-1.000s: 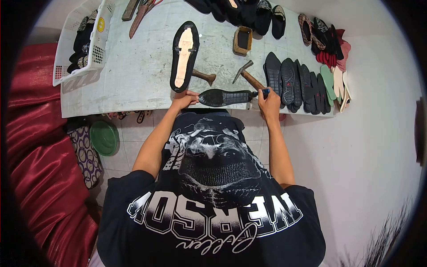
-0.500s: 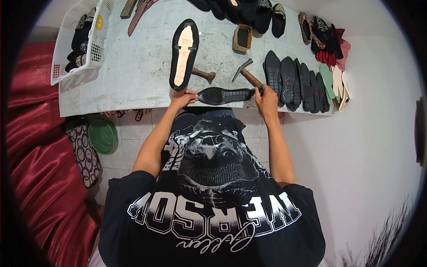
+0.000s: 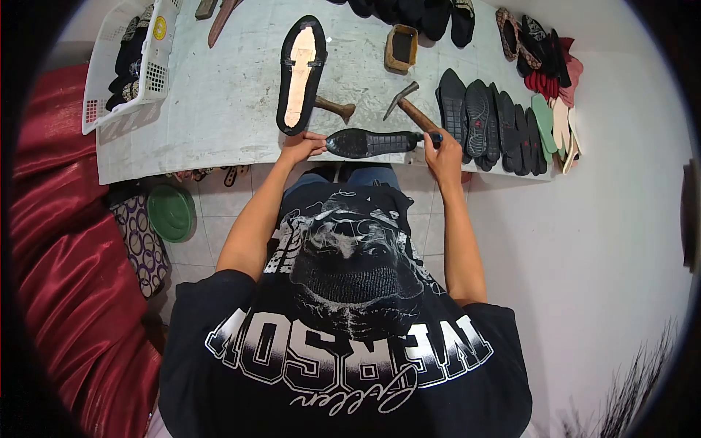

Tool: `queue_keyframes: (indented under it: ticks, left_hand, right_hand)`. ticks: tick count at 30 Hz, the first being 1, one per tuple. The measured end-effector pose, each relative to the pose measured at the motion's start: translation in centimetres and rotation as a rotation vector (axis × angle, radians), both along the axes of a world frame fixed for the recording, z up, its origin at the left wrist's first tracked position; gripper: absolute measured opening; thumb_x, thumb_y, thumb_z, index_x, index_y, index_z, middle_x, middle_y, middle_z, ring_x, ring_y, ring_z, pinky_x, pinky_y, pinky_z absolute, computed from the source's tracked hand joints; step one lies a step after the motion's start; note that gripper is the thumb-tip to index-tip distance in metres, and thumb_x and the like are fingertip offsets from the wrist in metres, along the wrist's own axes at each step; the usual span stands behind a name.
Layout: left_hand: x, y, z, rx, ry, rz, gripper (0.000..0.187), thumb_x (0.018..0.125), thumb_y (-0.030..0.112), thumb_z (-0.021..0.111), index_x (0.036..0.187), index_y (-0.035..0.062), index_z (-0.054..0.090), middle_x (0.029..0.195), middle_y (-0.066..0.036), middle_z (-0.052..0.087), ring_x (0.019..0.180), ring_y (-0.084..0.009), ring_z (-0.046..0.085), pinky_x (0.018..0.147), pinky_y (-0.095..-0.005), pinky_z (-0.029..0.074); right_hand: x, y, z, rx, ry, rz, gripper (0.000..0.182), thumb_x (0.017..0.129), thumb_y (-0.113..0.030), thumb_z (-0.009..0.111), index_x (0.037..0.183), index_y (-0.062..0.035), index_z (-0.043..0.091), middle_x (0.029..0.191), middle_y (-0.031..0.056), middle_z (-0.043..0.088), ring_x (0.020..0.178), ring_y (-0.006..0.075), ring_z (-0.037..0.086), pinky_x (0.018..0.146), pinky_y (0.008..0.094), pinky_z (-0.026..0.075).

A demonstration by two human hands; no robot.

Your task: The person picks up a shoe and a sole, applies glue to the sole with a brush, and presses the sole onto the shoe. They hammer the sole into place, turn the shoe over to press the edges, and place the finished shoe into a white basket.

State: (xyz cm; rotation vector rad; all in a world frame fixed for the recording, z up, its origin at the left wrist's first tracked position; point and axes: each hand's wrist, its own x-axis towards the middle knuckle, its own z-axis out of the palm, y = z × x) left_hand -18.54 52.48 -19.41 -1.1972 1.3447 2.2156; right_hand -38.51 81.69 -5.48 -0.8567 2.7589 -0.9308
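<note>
My left hand (image 3: 304,147) pinches the left end of a black shoe sole (image 3: 370,144) lying crosswise near the table's front edge. In my right hand (image 3: 444,155) is a small dark tool (image 3: 436,136) with a thin handle, its tip at the sole's right end; I cannot tell its exact kind. Just beyond my left hand lies an upturned black shoe (image 3: 301,77) with a pale inner board showing. A wooden-handled tool (image 3: 335,109) sticks out from beside that shoe. Close above my right hand rests a hammer (image 3: 409,106) with a wooden handle.
A square tub (image 3: 401,49) with dark contents stands farther back. Several black soles (image 3: 477,120) line the right side, beside green and cream pieces (image 3: 561,126). Finished-looking shoes (image 3: 435,18) sit at the back. A white basket (image 3: 155,80) of shoes is on the left.
The table and everything on it sit slightly higher in view. My right hand has shifted a little to the right with the tool; my left hand still holds the sole's end.
</note>
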Motion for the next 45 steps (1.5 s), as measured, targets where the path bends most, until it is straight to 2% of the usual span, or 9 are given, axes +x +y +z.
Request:
queue_keyframes:
  ticks: [5, 9, 13, 21, 23, 27, 33, 35, 45]
  left_hand:
    - [0.3, -0.4, -0.6, -0.021, 0.016, -0.061, 0.029, 0.093, 0.003, 0.072, 0.120, -0.0067, 0.072, 0.105, -0.015, 0.077, 0.090, -0.0186, 0.076, 0.078, -0.0229, 0.062]
    - [-0.2, -0.4, -0.8, -0.109, 0.024, -0.037, 0.029, 0.092, 0.003, 0.072, 0.118, -0.0100, 0.071, 0.107, -0.015, 0.075, 0.091, -0.0202, 0.076, 0.082, -0.0262, 0.063]
    - [0.7, -0.5, -3.3, -0.147, 0.064, -0.010, 0.025, 0.091, 0.007, 0.075, 0.110, -0.0096, 0.075, 0.092, -0.014, 0.078, 0.078, -0.0142, 0.073, 0.067, -0.0217, 0.056]
    - [0.2, -0.3, 0.0, -0.138, 0.003, -0.060, 0.035, 0.095, 0.006, 0.071, 0.126, -0.0118, 0.067, 0.113, -0.016, 0.074, 0.098, -0.0185, 0.074, 0.085, -0.0222, 0.060]
    - [0.3, -0.3, -0.5, -0.134, 0.022, -0.055, 0.033, 0.096, 0.005, 0.070, 0.126, -0.0105, 0.068, 0.111, -0.016, 0.075, 0.097, -0.0180, 0.075, 0.085, -0.0223, 0.061]
    - [0.2, -0.1, 0.7, -0.151, -0.023, -0.052, 0.034, 0.096, 0.005, 0.070, 0.126, -0.0104, 0.067, 0.111, -0.016, 0.075, 0.097, -0.0179, 0.074, 0.086, -0.0225, 0.060]
    - [0.5, -0.2, 0.0, -0.125, 0.001, -0.041, 0.034, 0.095, 0.005, 0.071, 0.125, -0.0110, 0.068, 0.111, -0.016, 0.075, 0.098, -0.0177, 0.074, 0.088, -0.0227, 0.060]
    - [0.0, -0.1, 0.6, -0.144, -0.007, -0.018, 0.032, 0.092, 0.004, 0.073, 0.121, -0.0111, 0.070, 0.108, -0.018, 0.075, 0.093, -0.0203, 0.077, 0.082, -0.0212, 0.062]
    - [-0.3, -0.2, 1.2, -0.128, -0.036, -0.018, 0.032, 0.091, 0.004, 0.074, 0.120, -0.0099, 0.070, 0.108, -0.017, 0.076, 0.093, -0.0193, 0.077, 0.080, -0.0212, 0.063]
  right_hand:
    - [-1.0, 0.4, -2.2, -0.146, 0.089, 0.134, 0.018, 0.092, -0.017, 0.073, 0.096, 0.0002, 0.071, 0.084, 0.0226, 0.071, 0.077, 0.0405, 0.071, 0.069, 0.0443, 0.055]
    - [-1.6, 2.5, -1.3, 0.037, 0.071, 0.063, 0.018, 0.092, -0.018, 0.073, 0.093, 0.0006, 0.070, 0.084, 0.0228, 0.071, 0.078, 0.0421, 0.070, 0.069, 0.0451, 0.054]
    - [-1.2, 2.6, 0.1, -0.051, 0.025, 0.123, 0.019, 0.093, -0.016, 0.072, 0.099, 0.0016, 0.071, 0.091, 0.0239, 0.071, 0.082, 0.0415, 0.070, 0.073, 0.0446, 0.055]
    - [1.1, 2.6, -2.2, -0.077, 0.083, 0.091, 0.022, 0.093, -0.017, 0.073, 0.089, 0.0037, 0.066, 0.085, 0.0240, 0.069, 0.076, 0.0423, 0.067, 0.069, 0.0471, 0.053]
    - [1.3, 2.9, -1.6, 0.064, -0.064, 0.032, 0.022, 0.092, -0.018, 0.073, 0.089, 0.0029, 0.065, 0.084, 0.0237, 0.068, 0.073, 0.0433, 0.067, 0.068, 0.0478, 0.053]
    - [1.2, 2.1, -1.9, -0.228, 0.052, 0.041, 0.021, 0.096, -0.017, 0.070, 0.091, 0.0033, 0.066, 0.084, 0.0231, 0.069, 0.071, 0.0435, 0.067, 0.065, 0.0479, 0.053]
    - [3.0, 3.0, -2.3, -0.108, 0.134, 0.133, 0.021, 0.095, -0.018, 0.070, 0.093, 0.0022, 0.065, 0.084, 0.0219, 0.068, 0.073, 0.0417, 0.066, 0.067, 0.0479, 0.052]
    - [2.9, 2.6, -1.3, -0.032, -0.078, 0.051, 0.021, 0.095, -0.018, 0.071, 0.093, 0.0023, 0.065, 0.082, 0.0212, 0.068, 0.072, 0.0410, 0.066, 0.066, 0.0471, 0.051]
    - [2.2, 3.7, -3.5, -0.078, 0.027, 0.079, 0.021, 0.097, -0.018, 0.071, 0.094, 0.0017, 0.064, 0.081, 0.0223, 0.069, 0.066, 0.0382, 0.066, 0.060, 0.0457, 0.049]
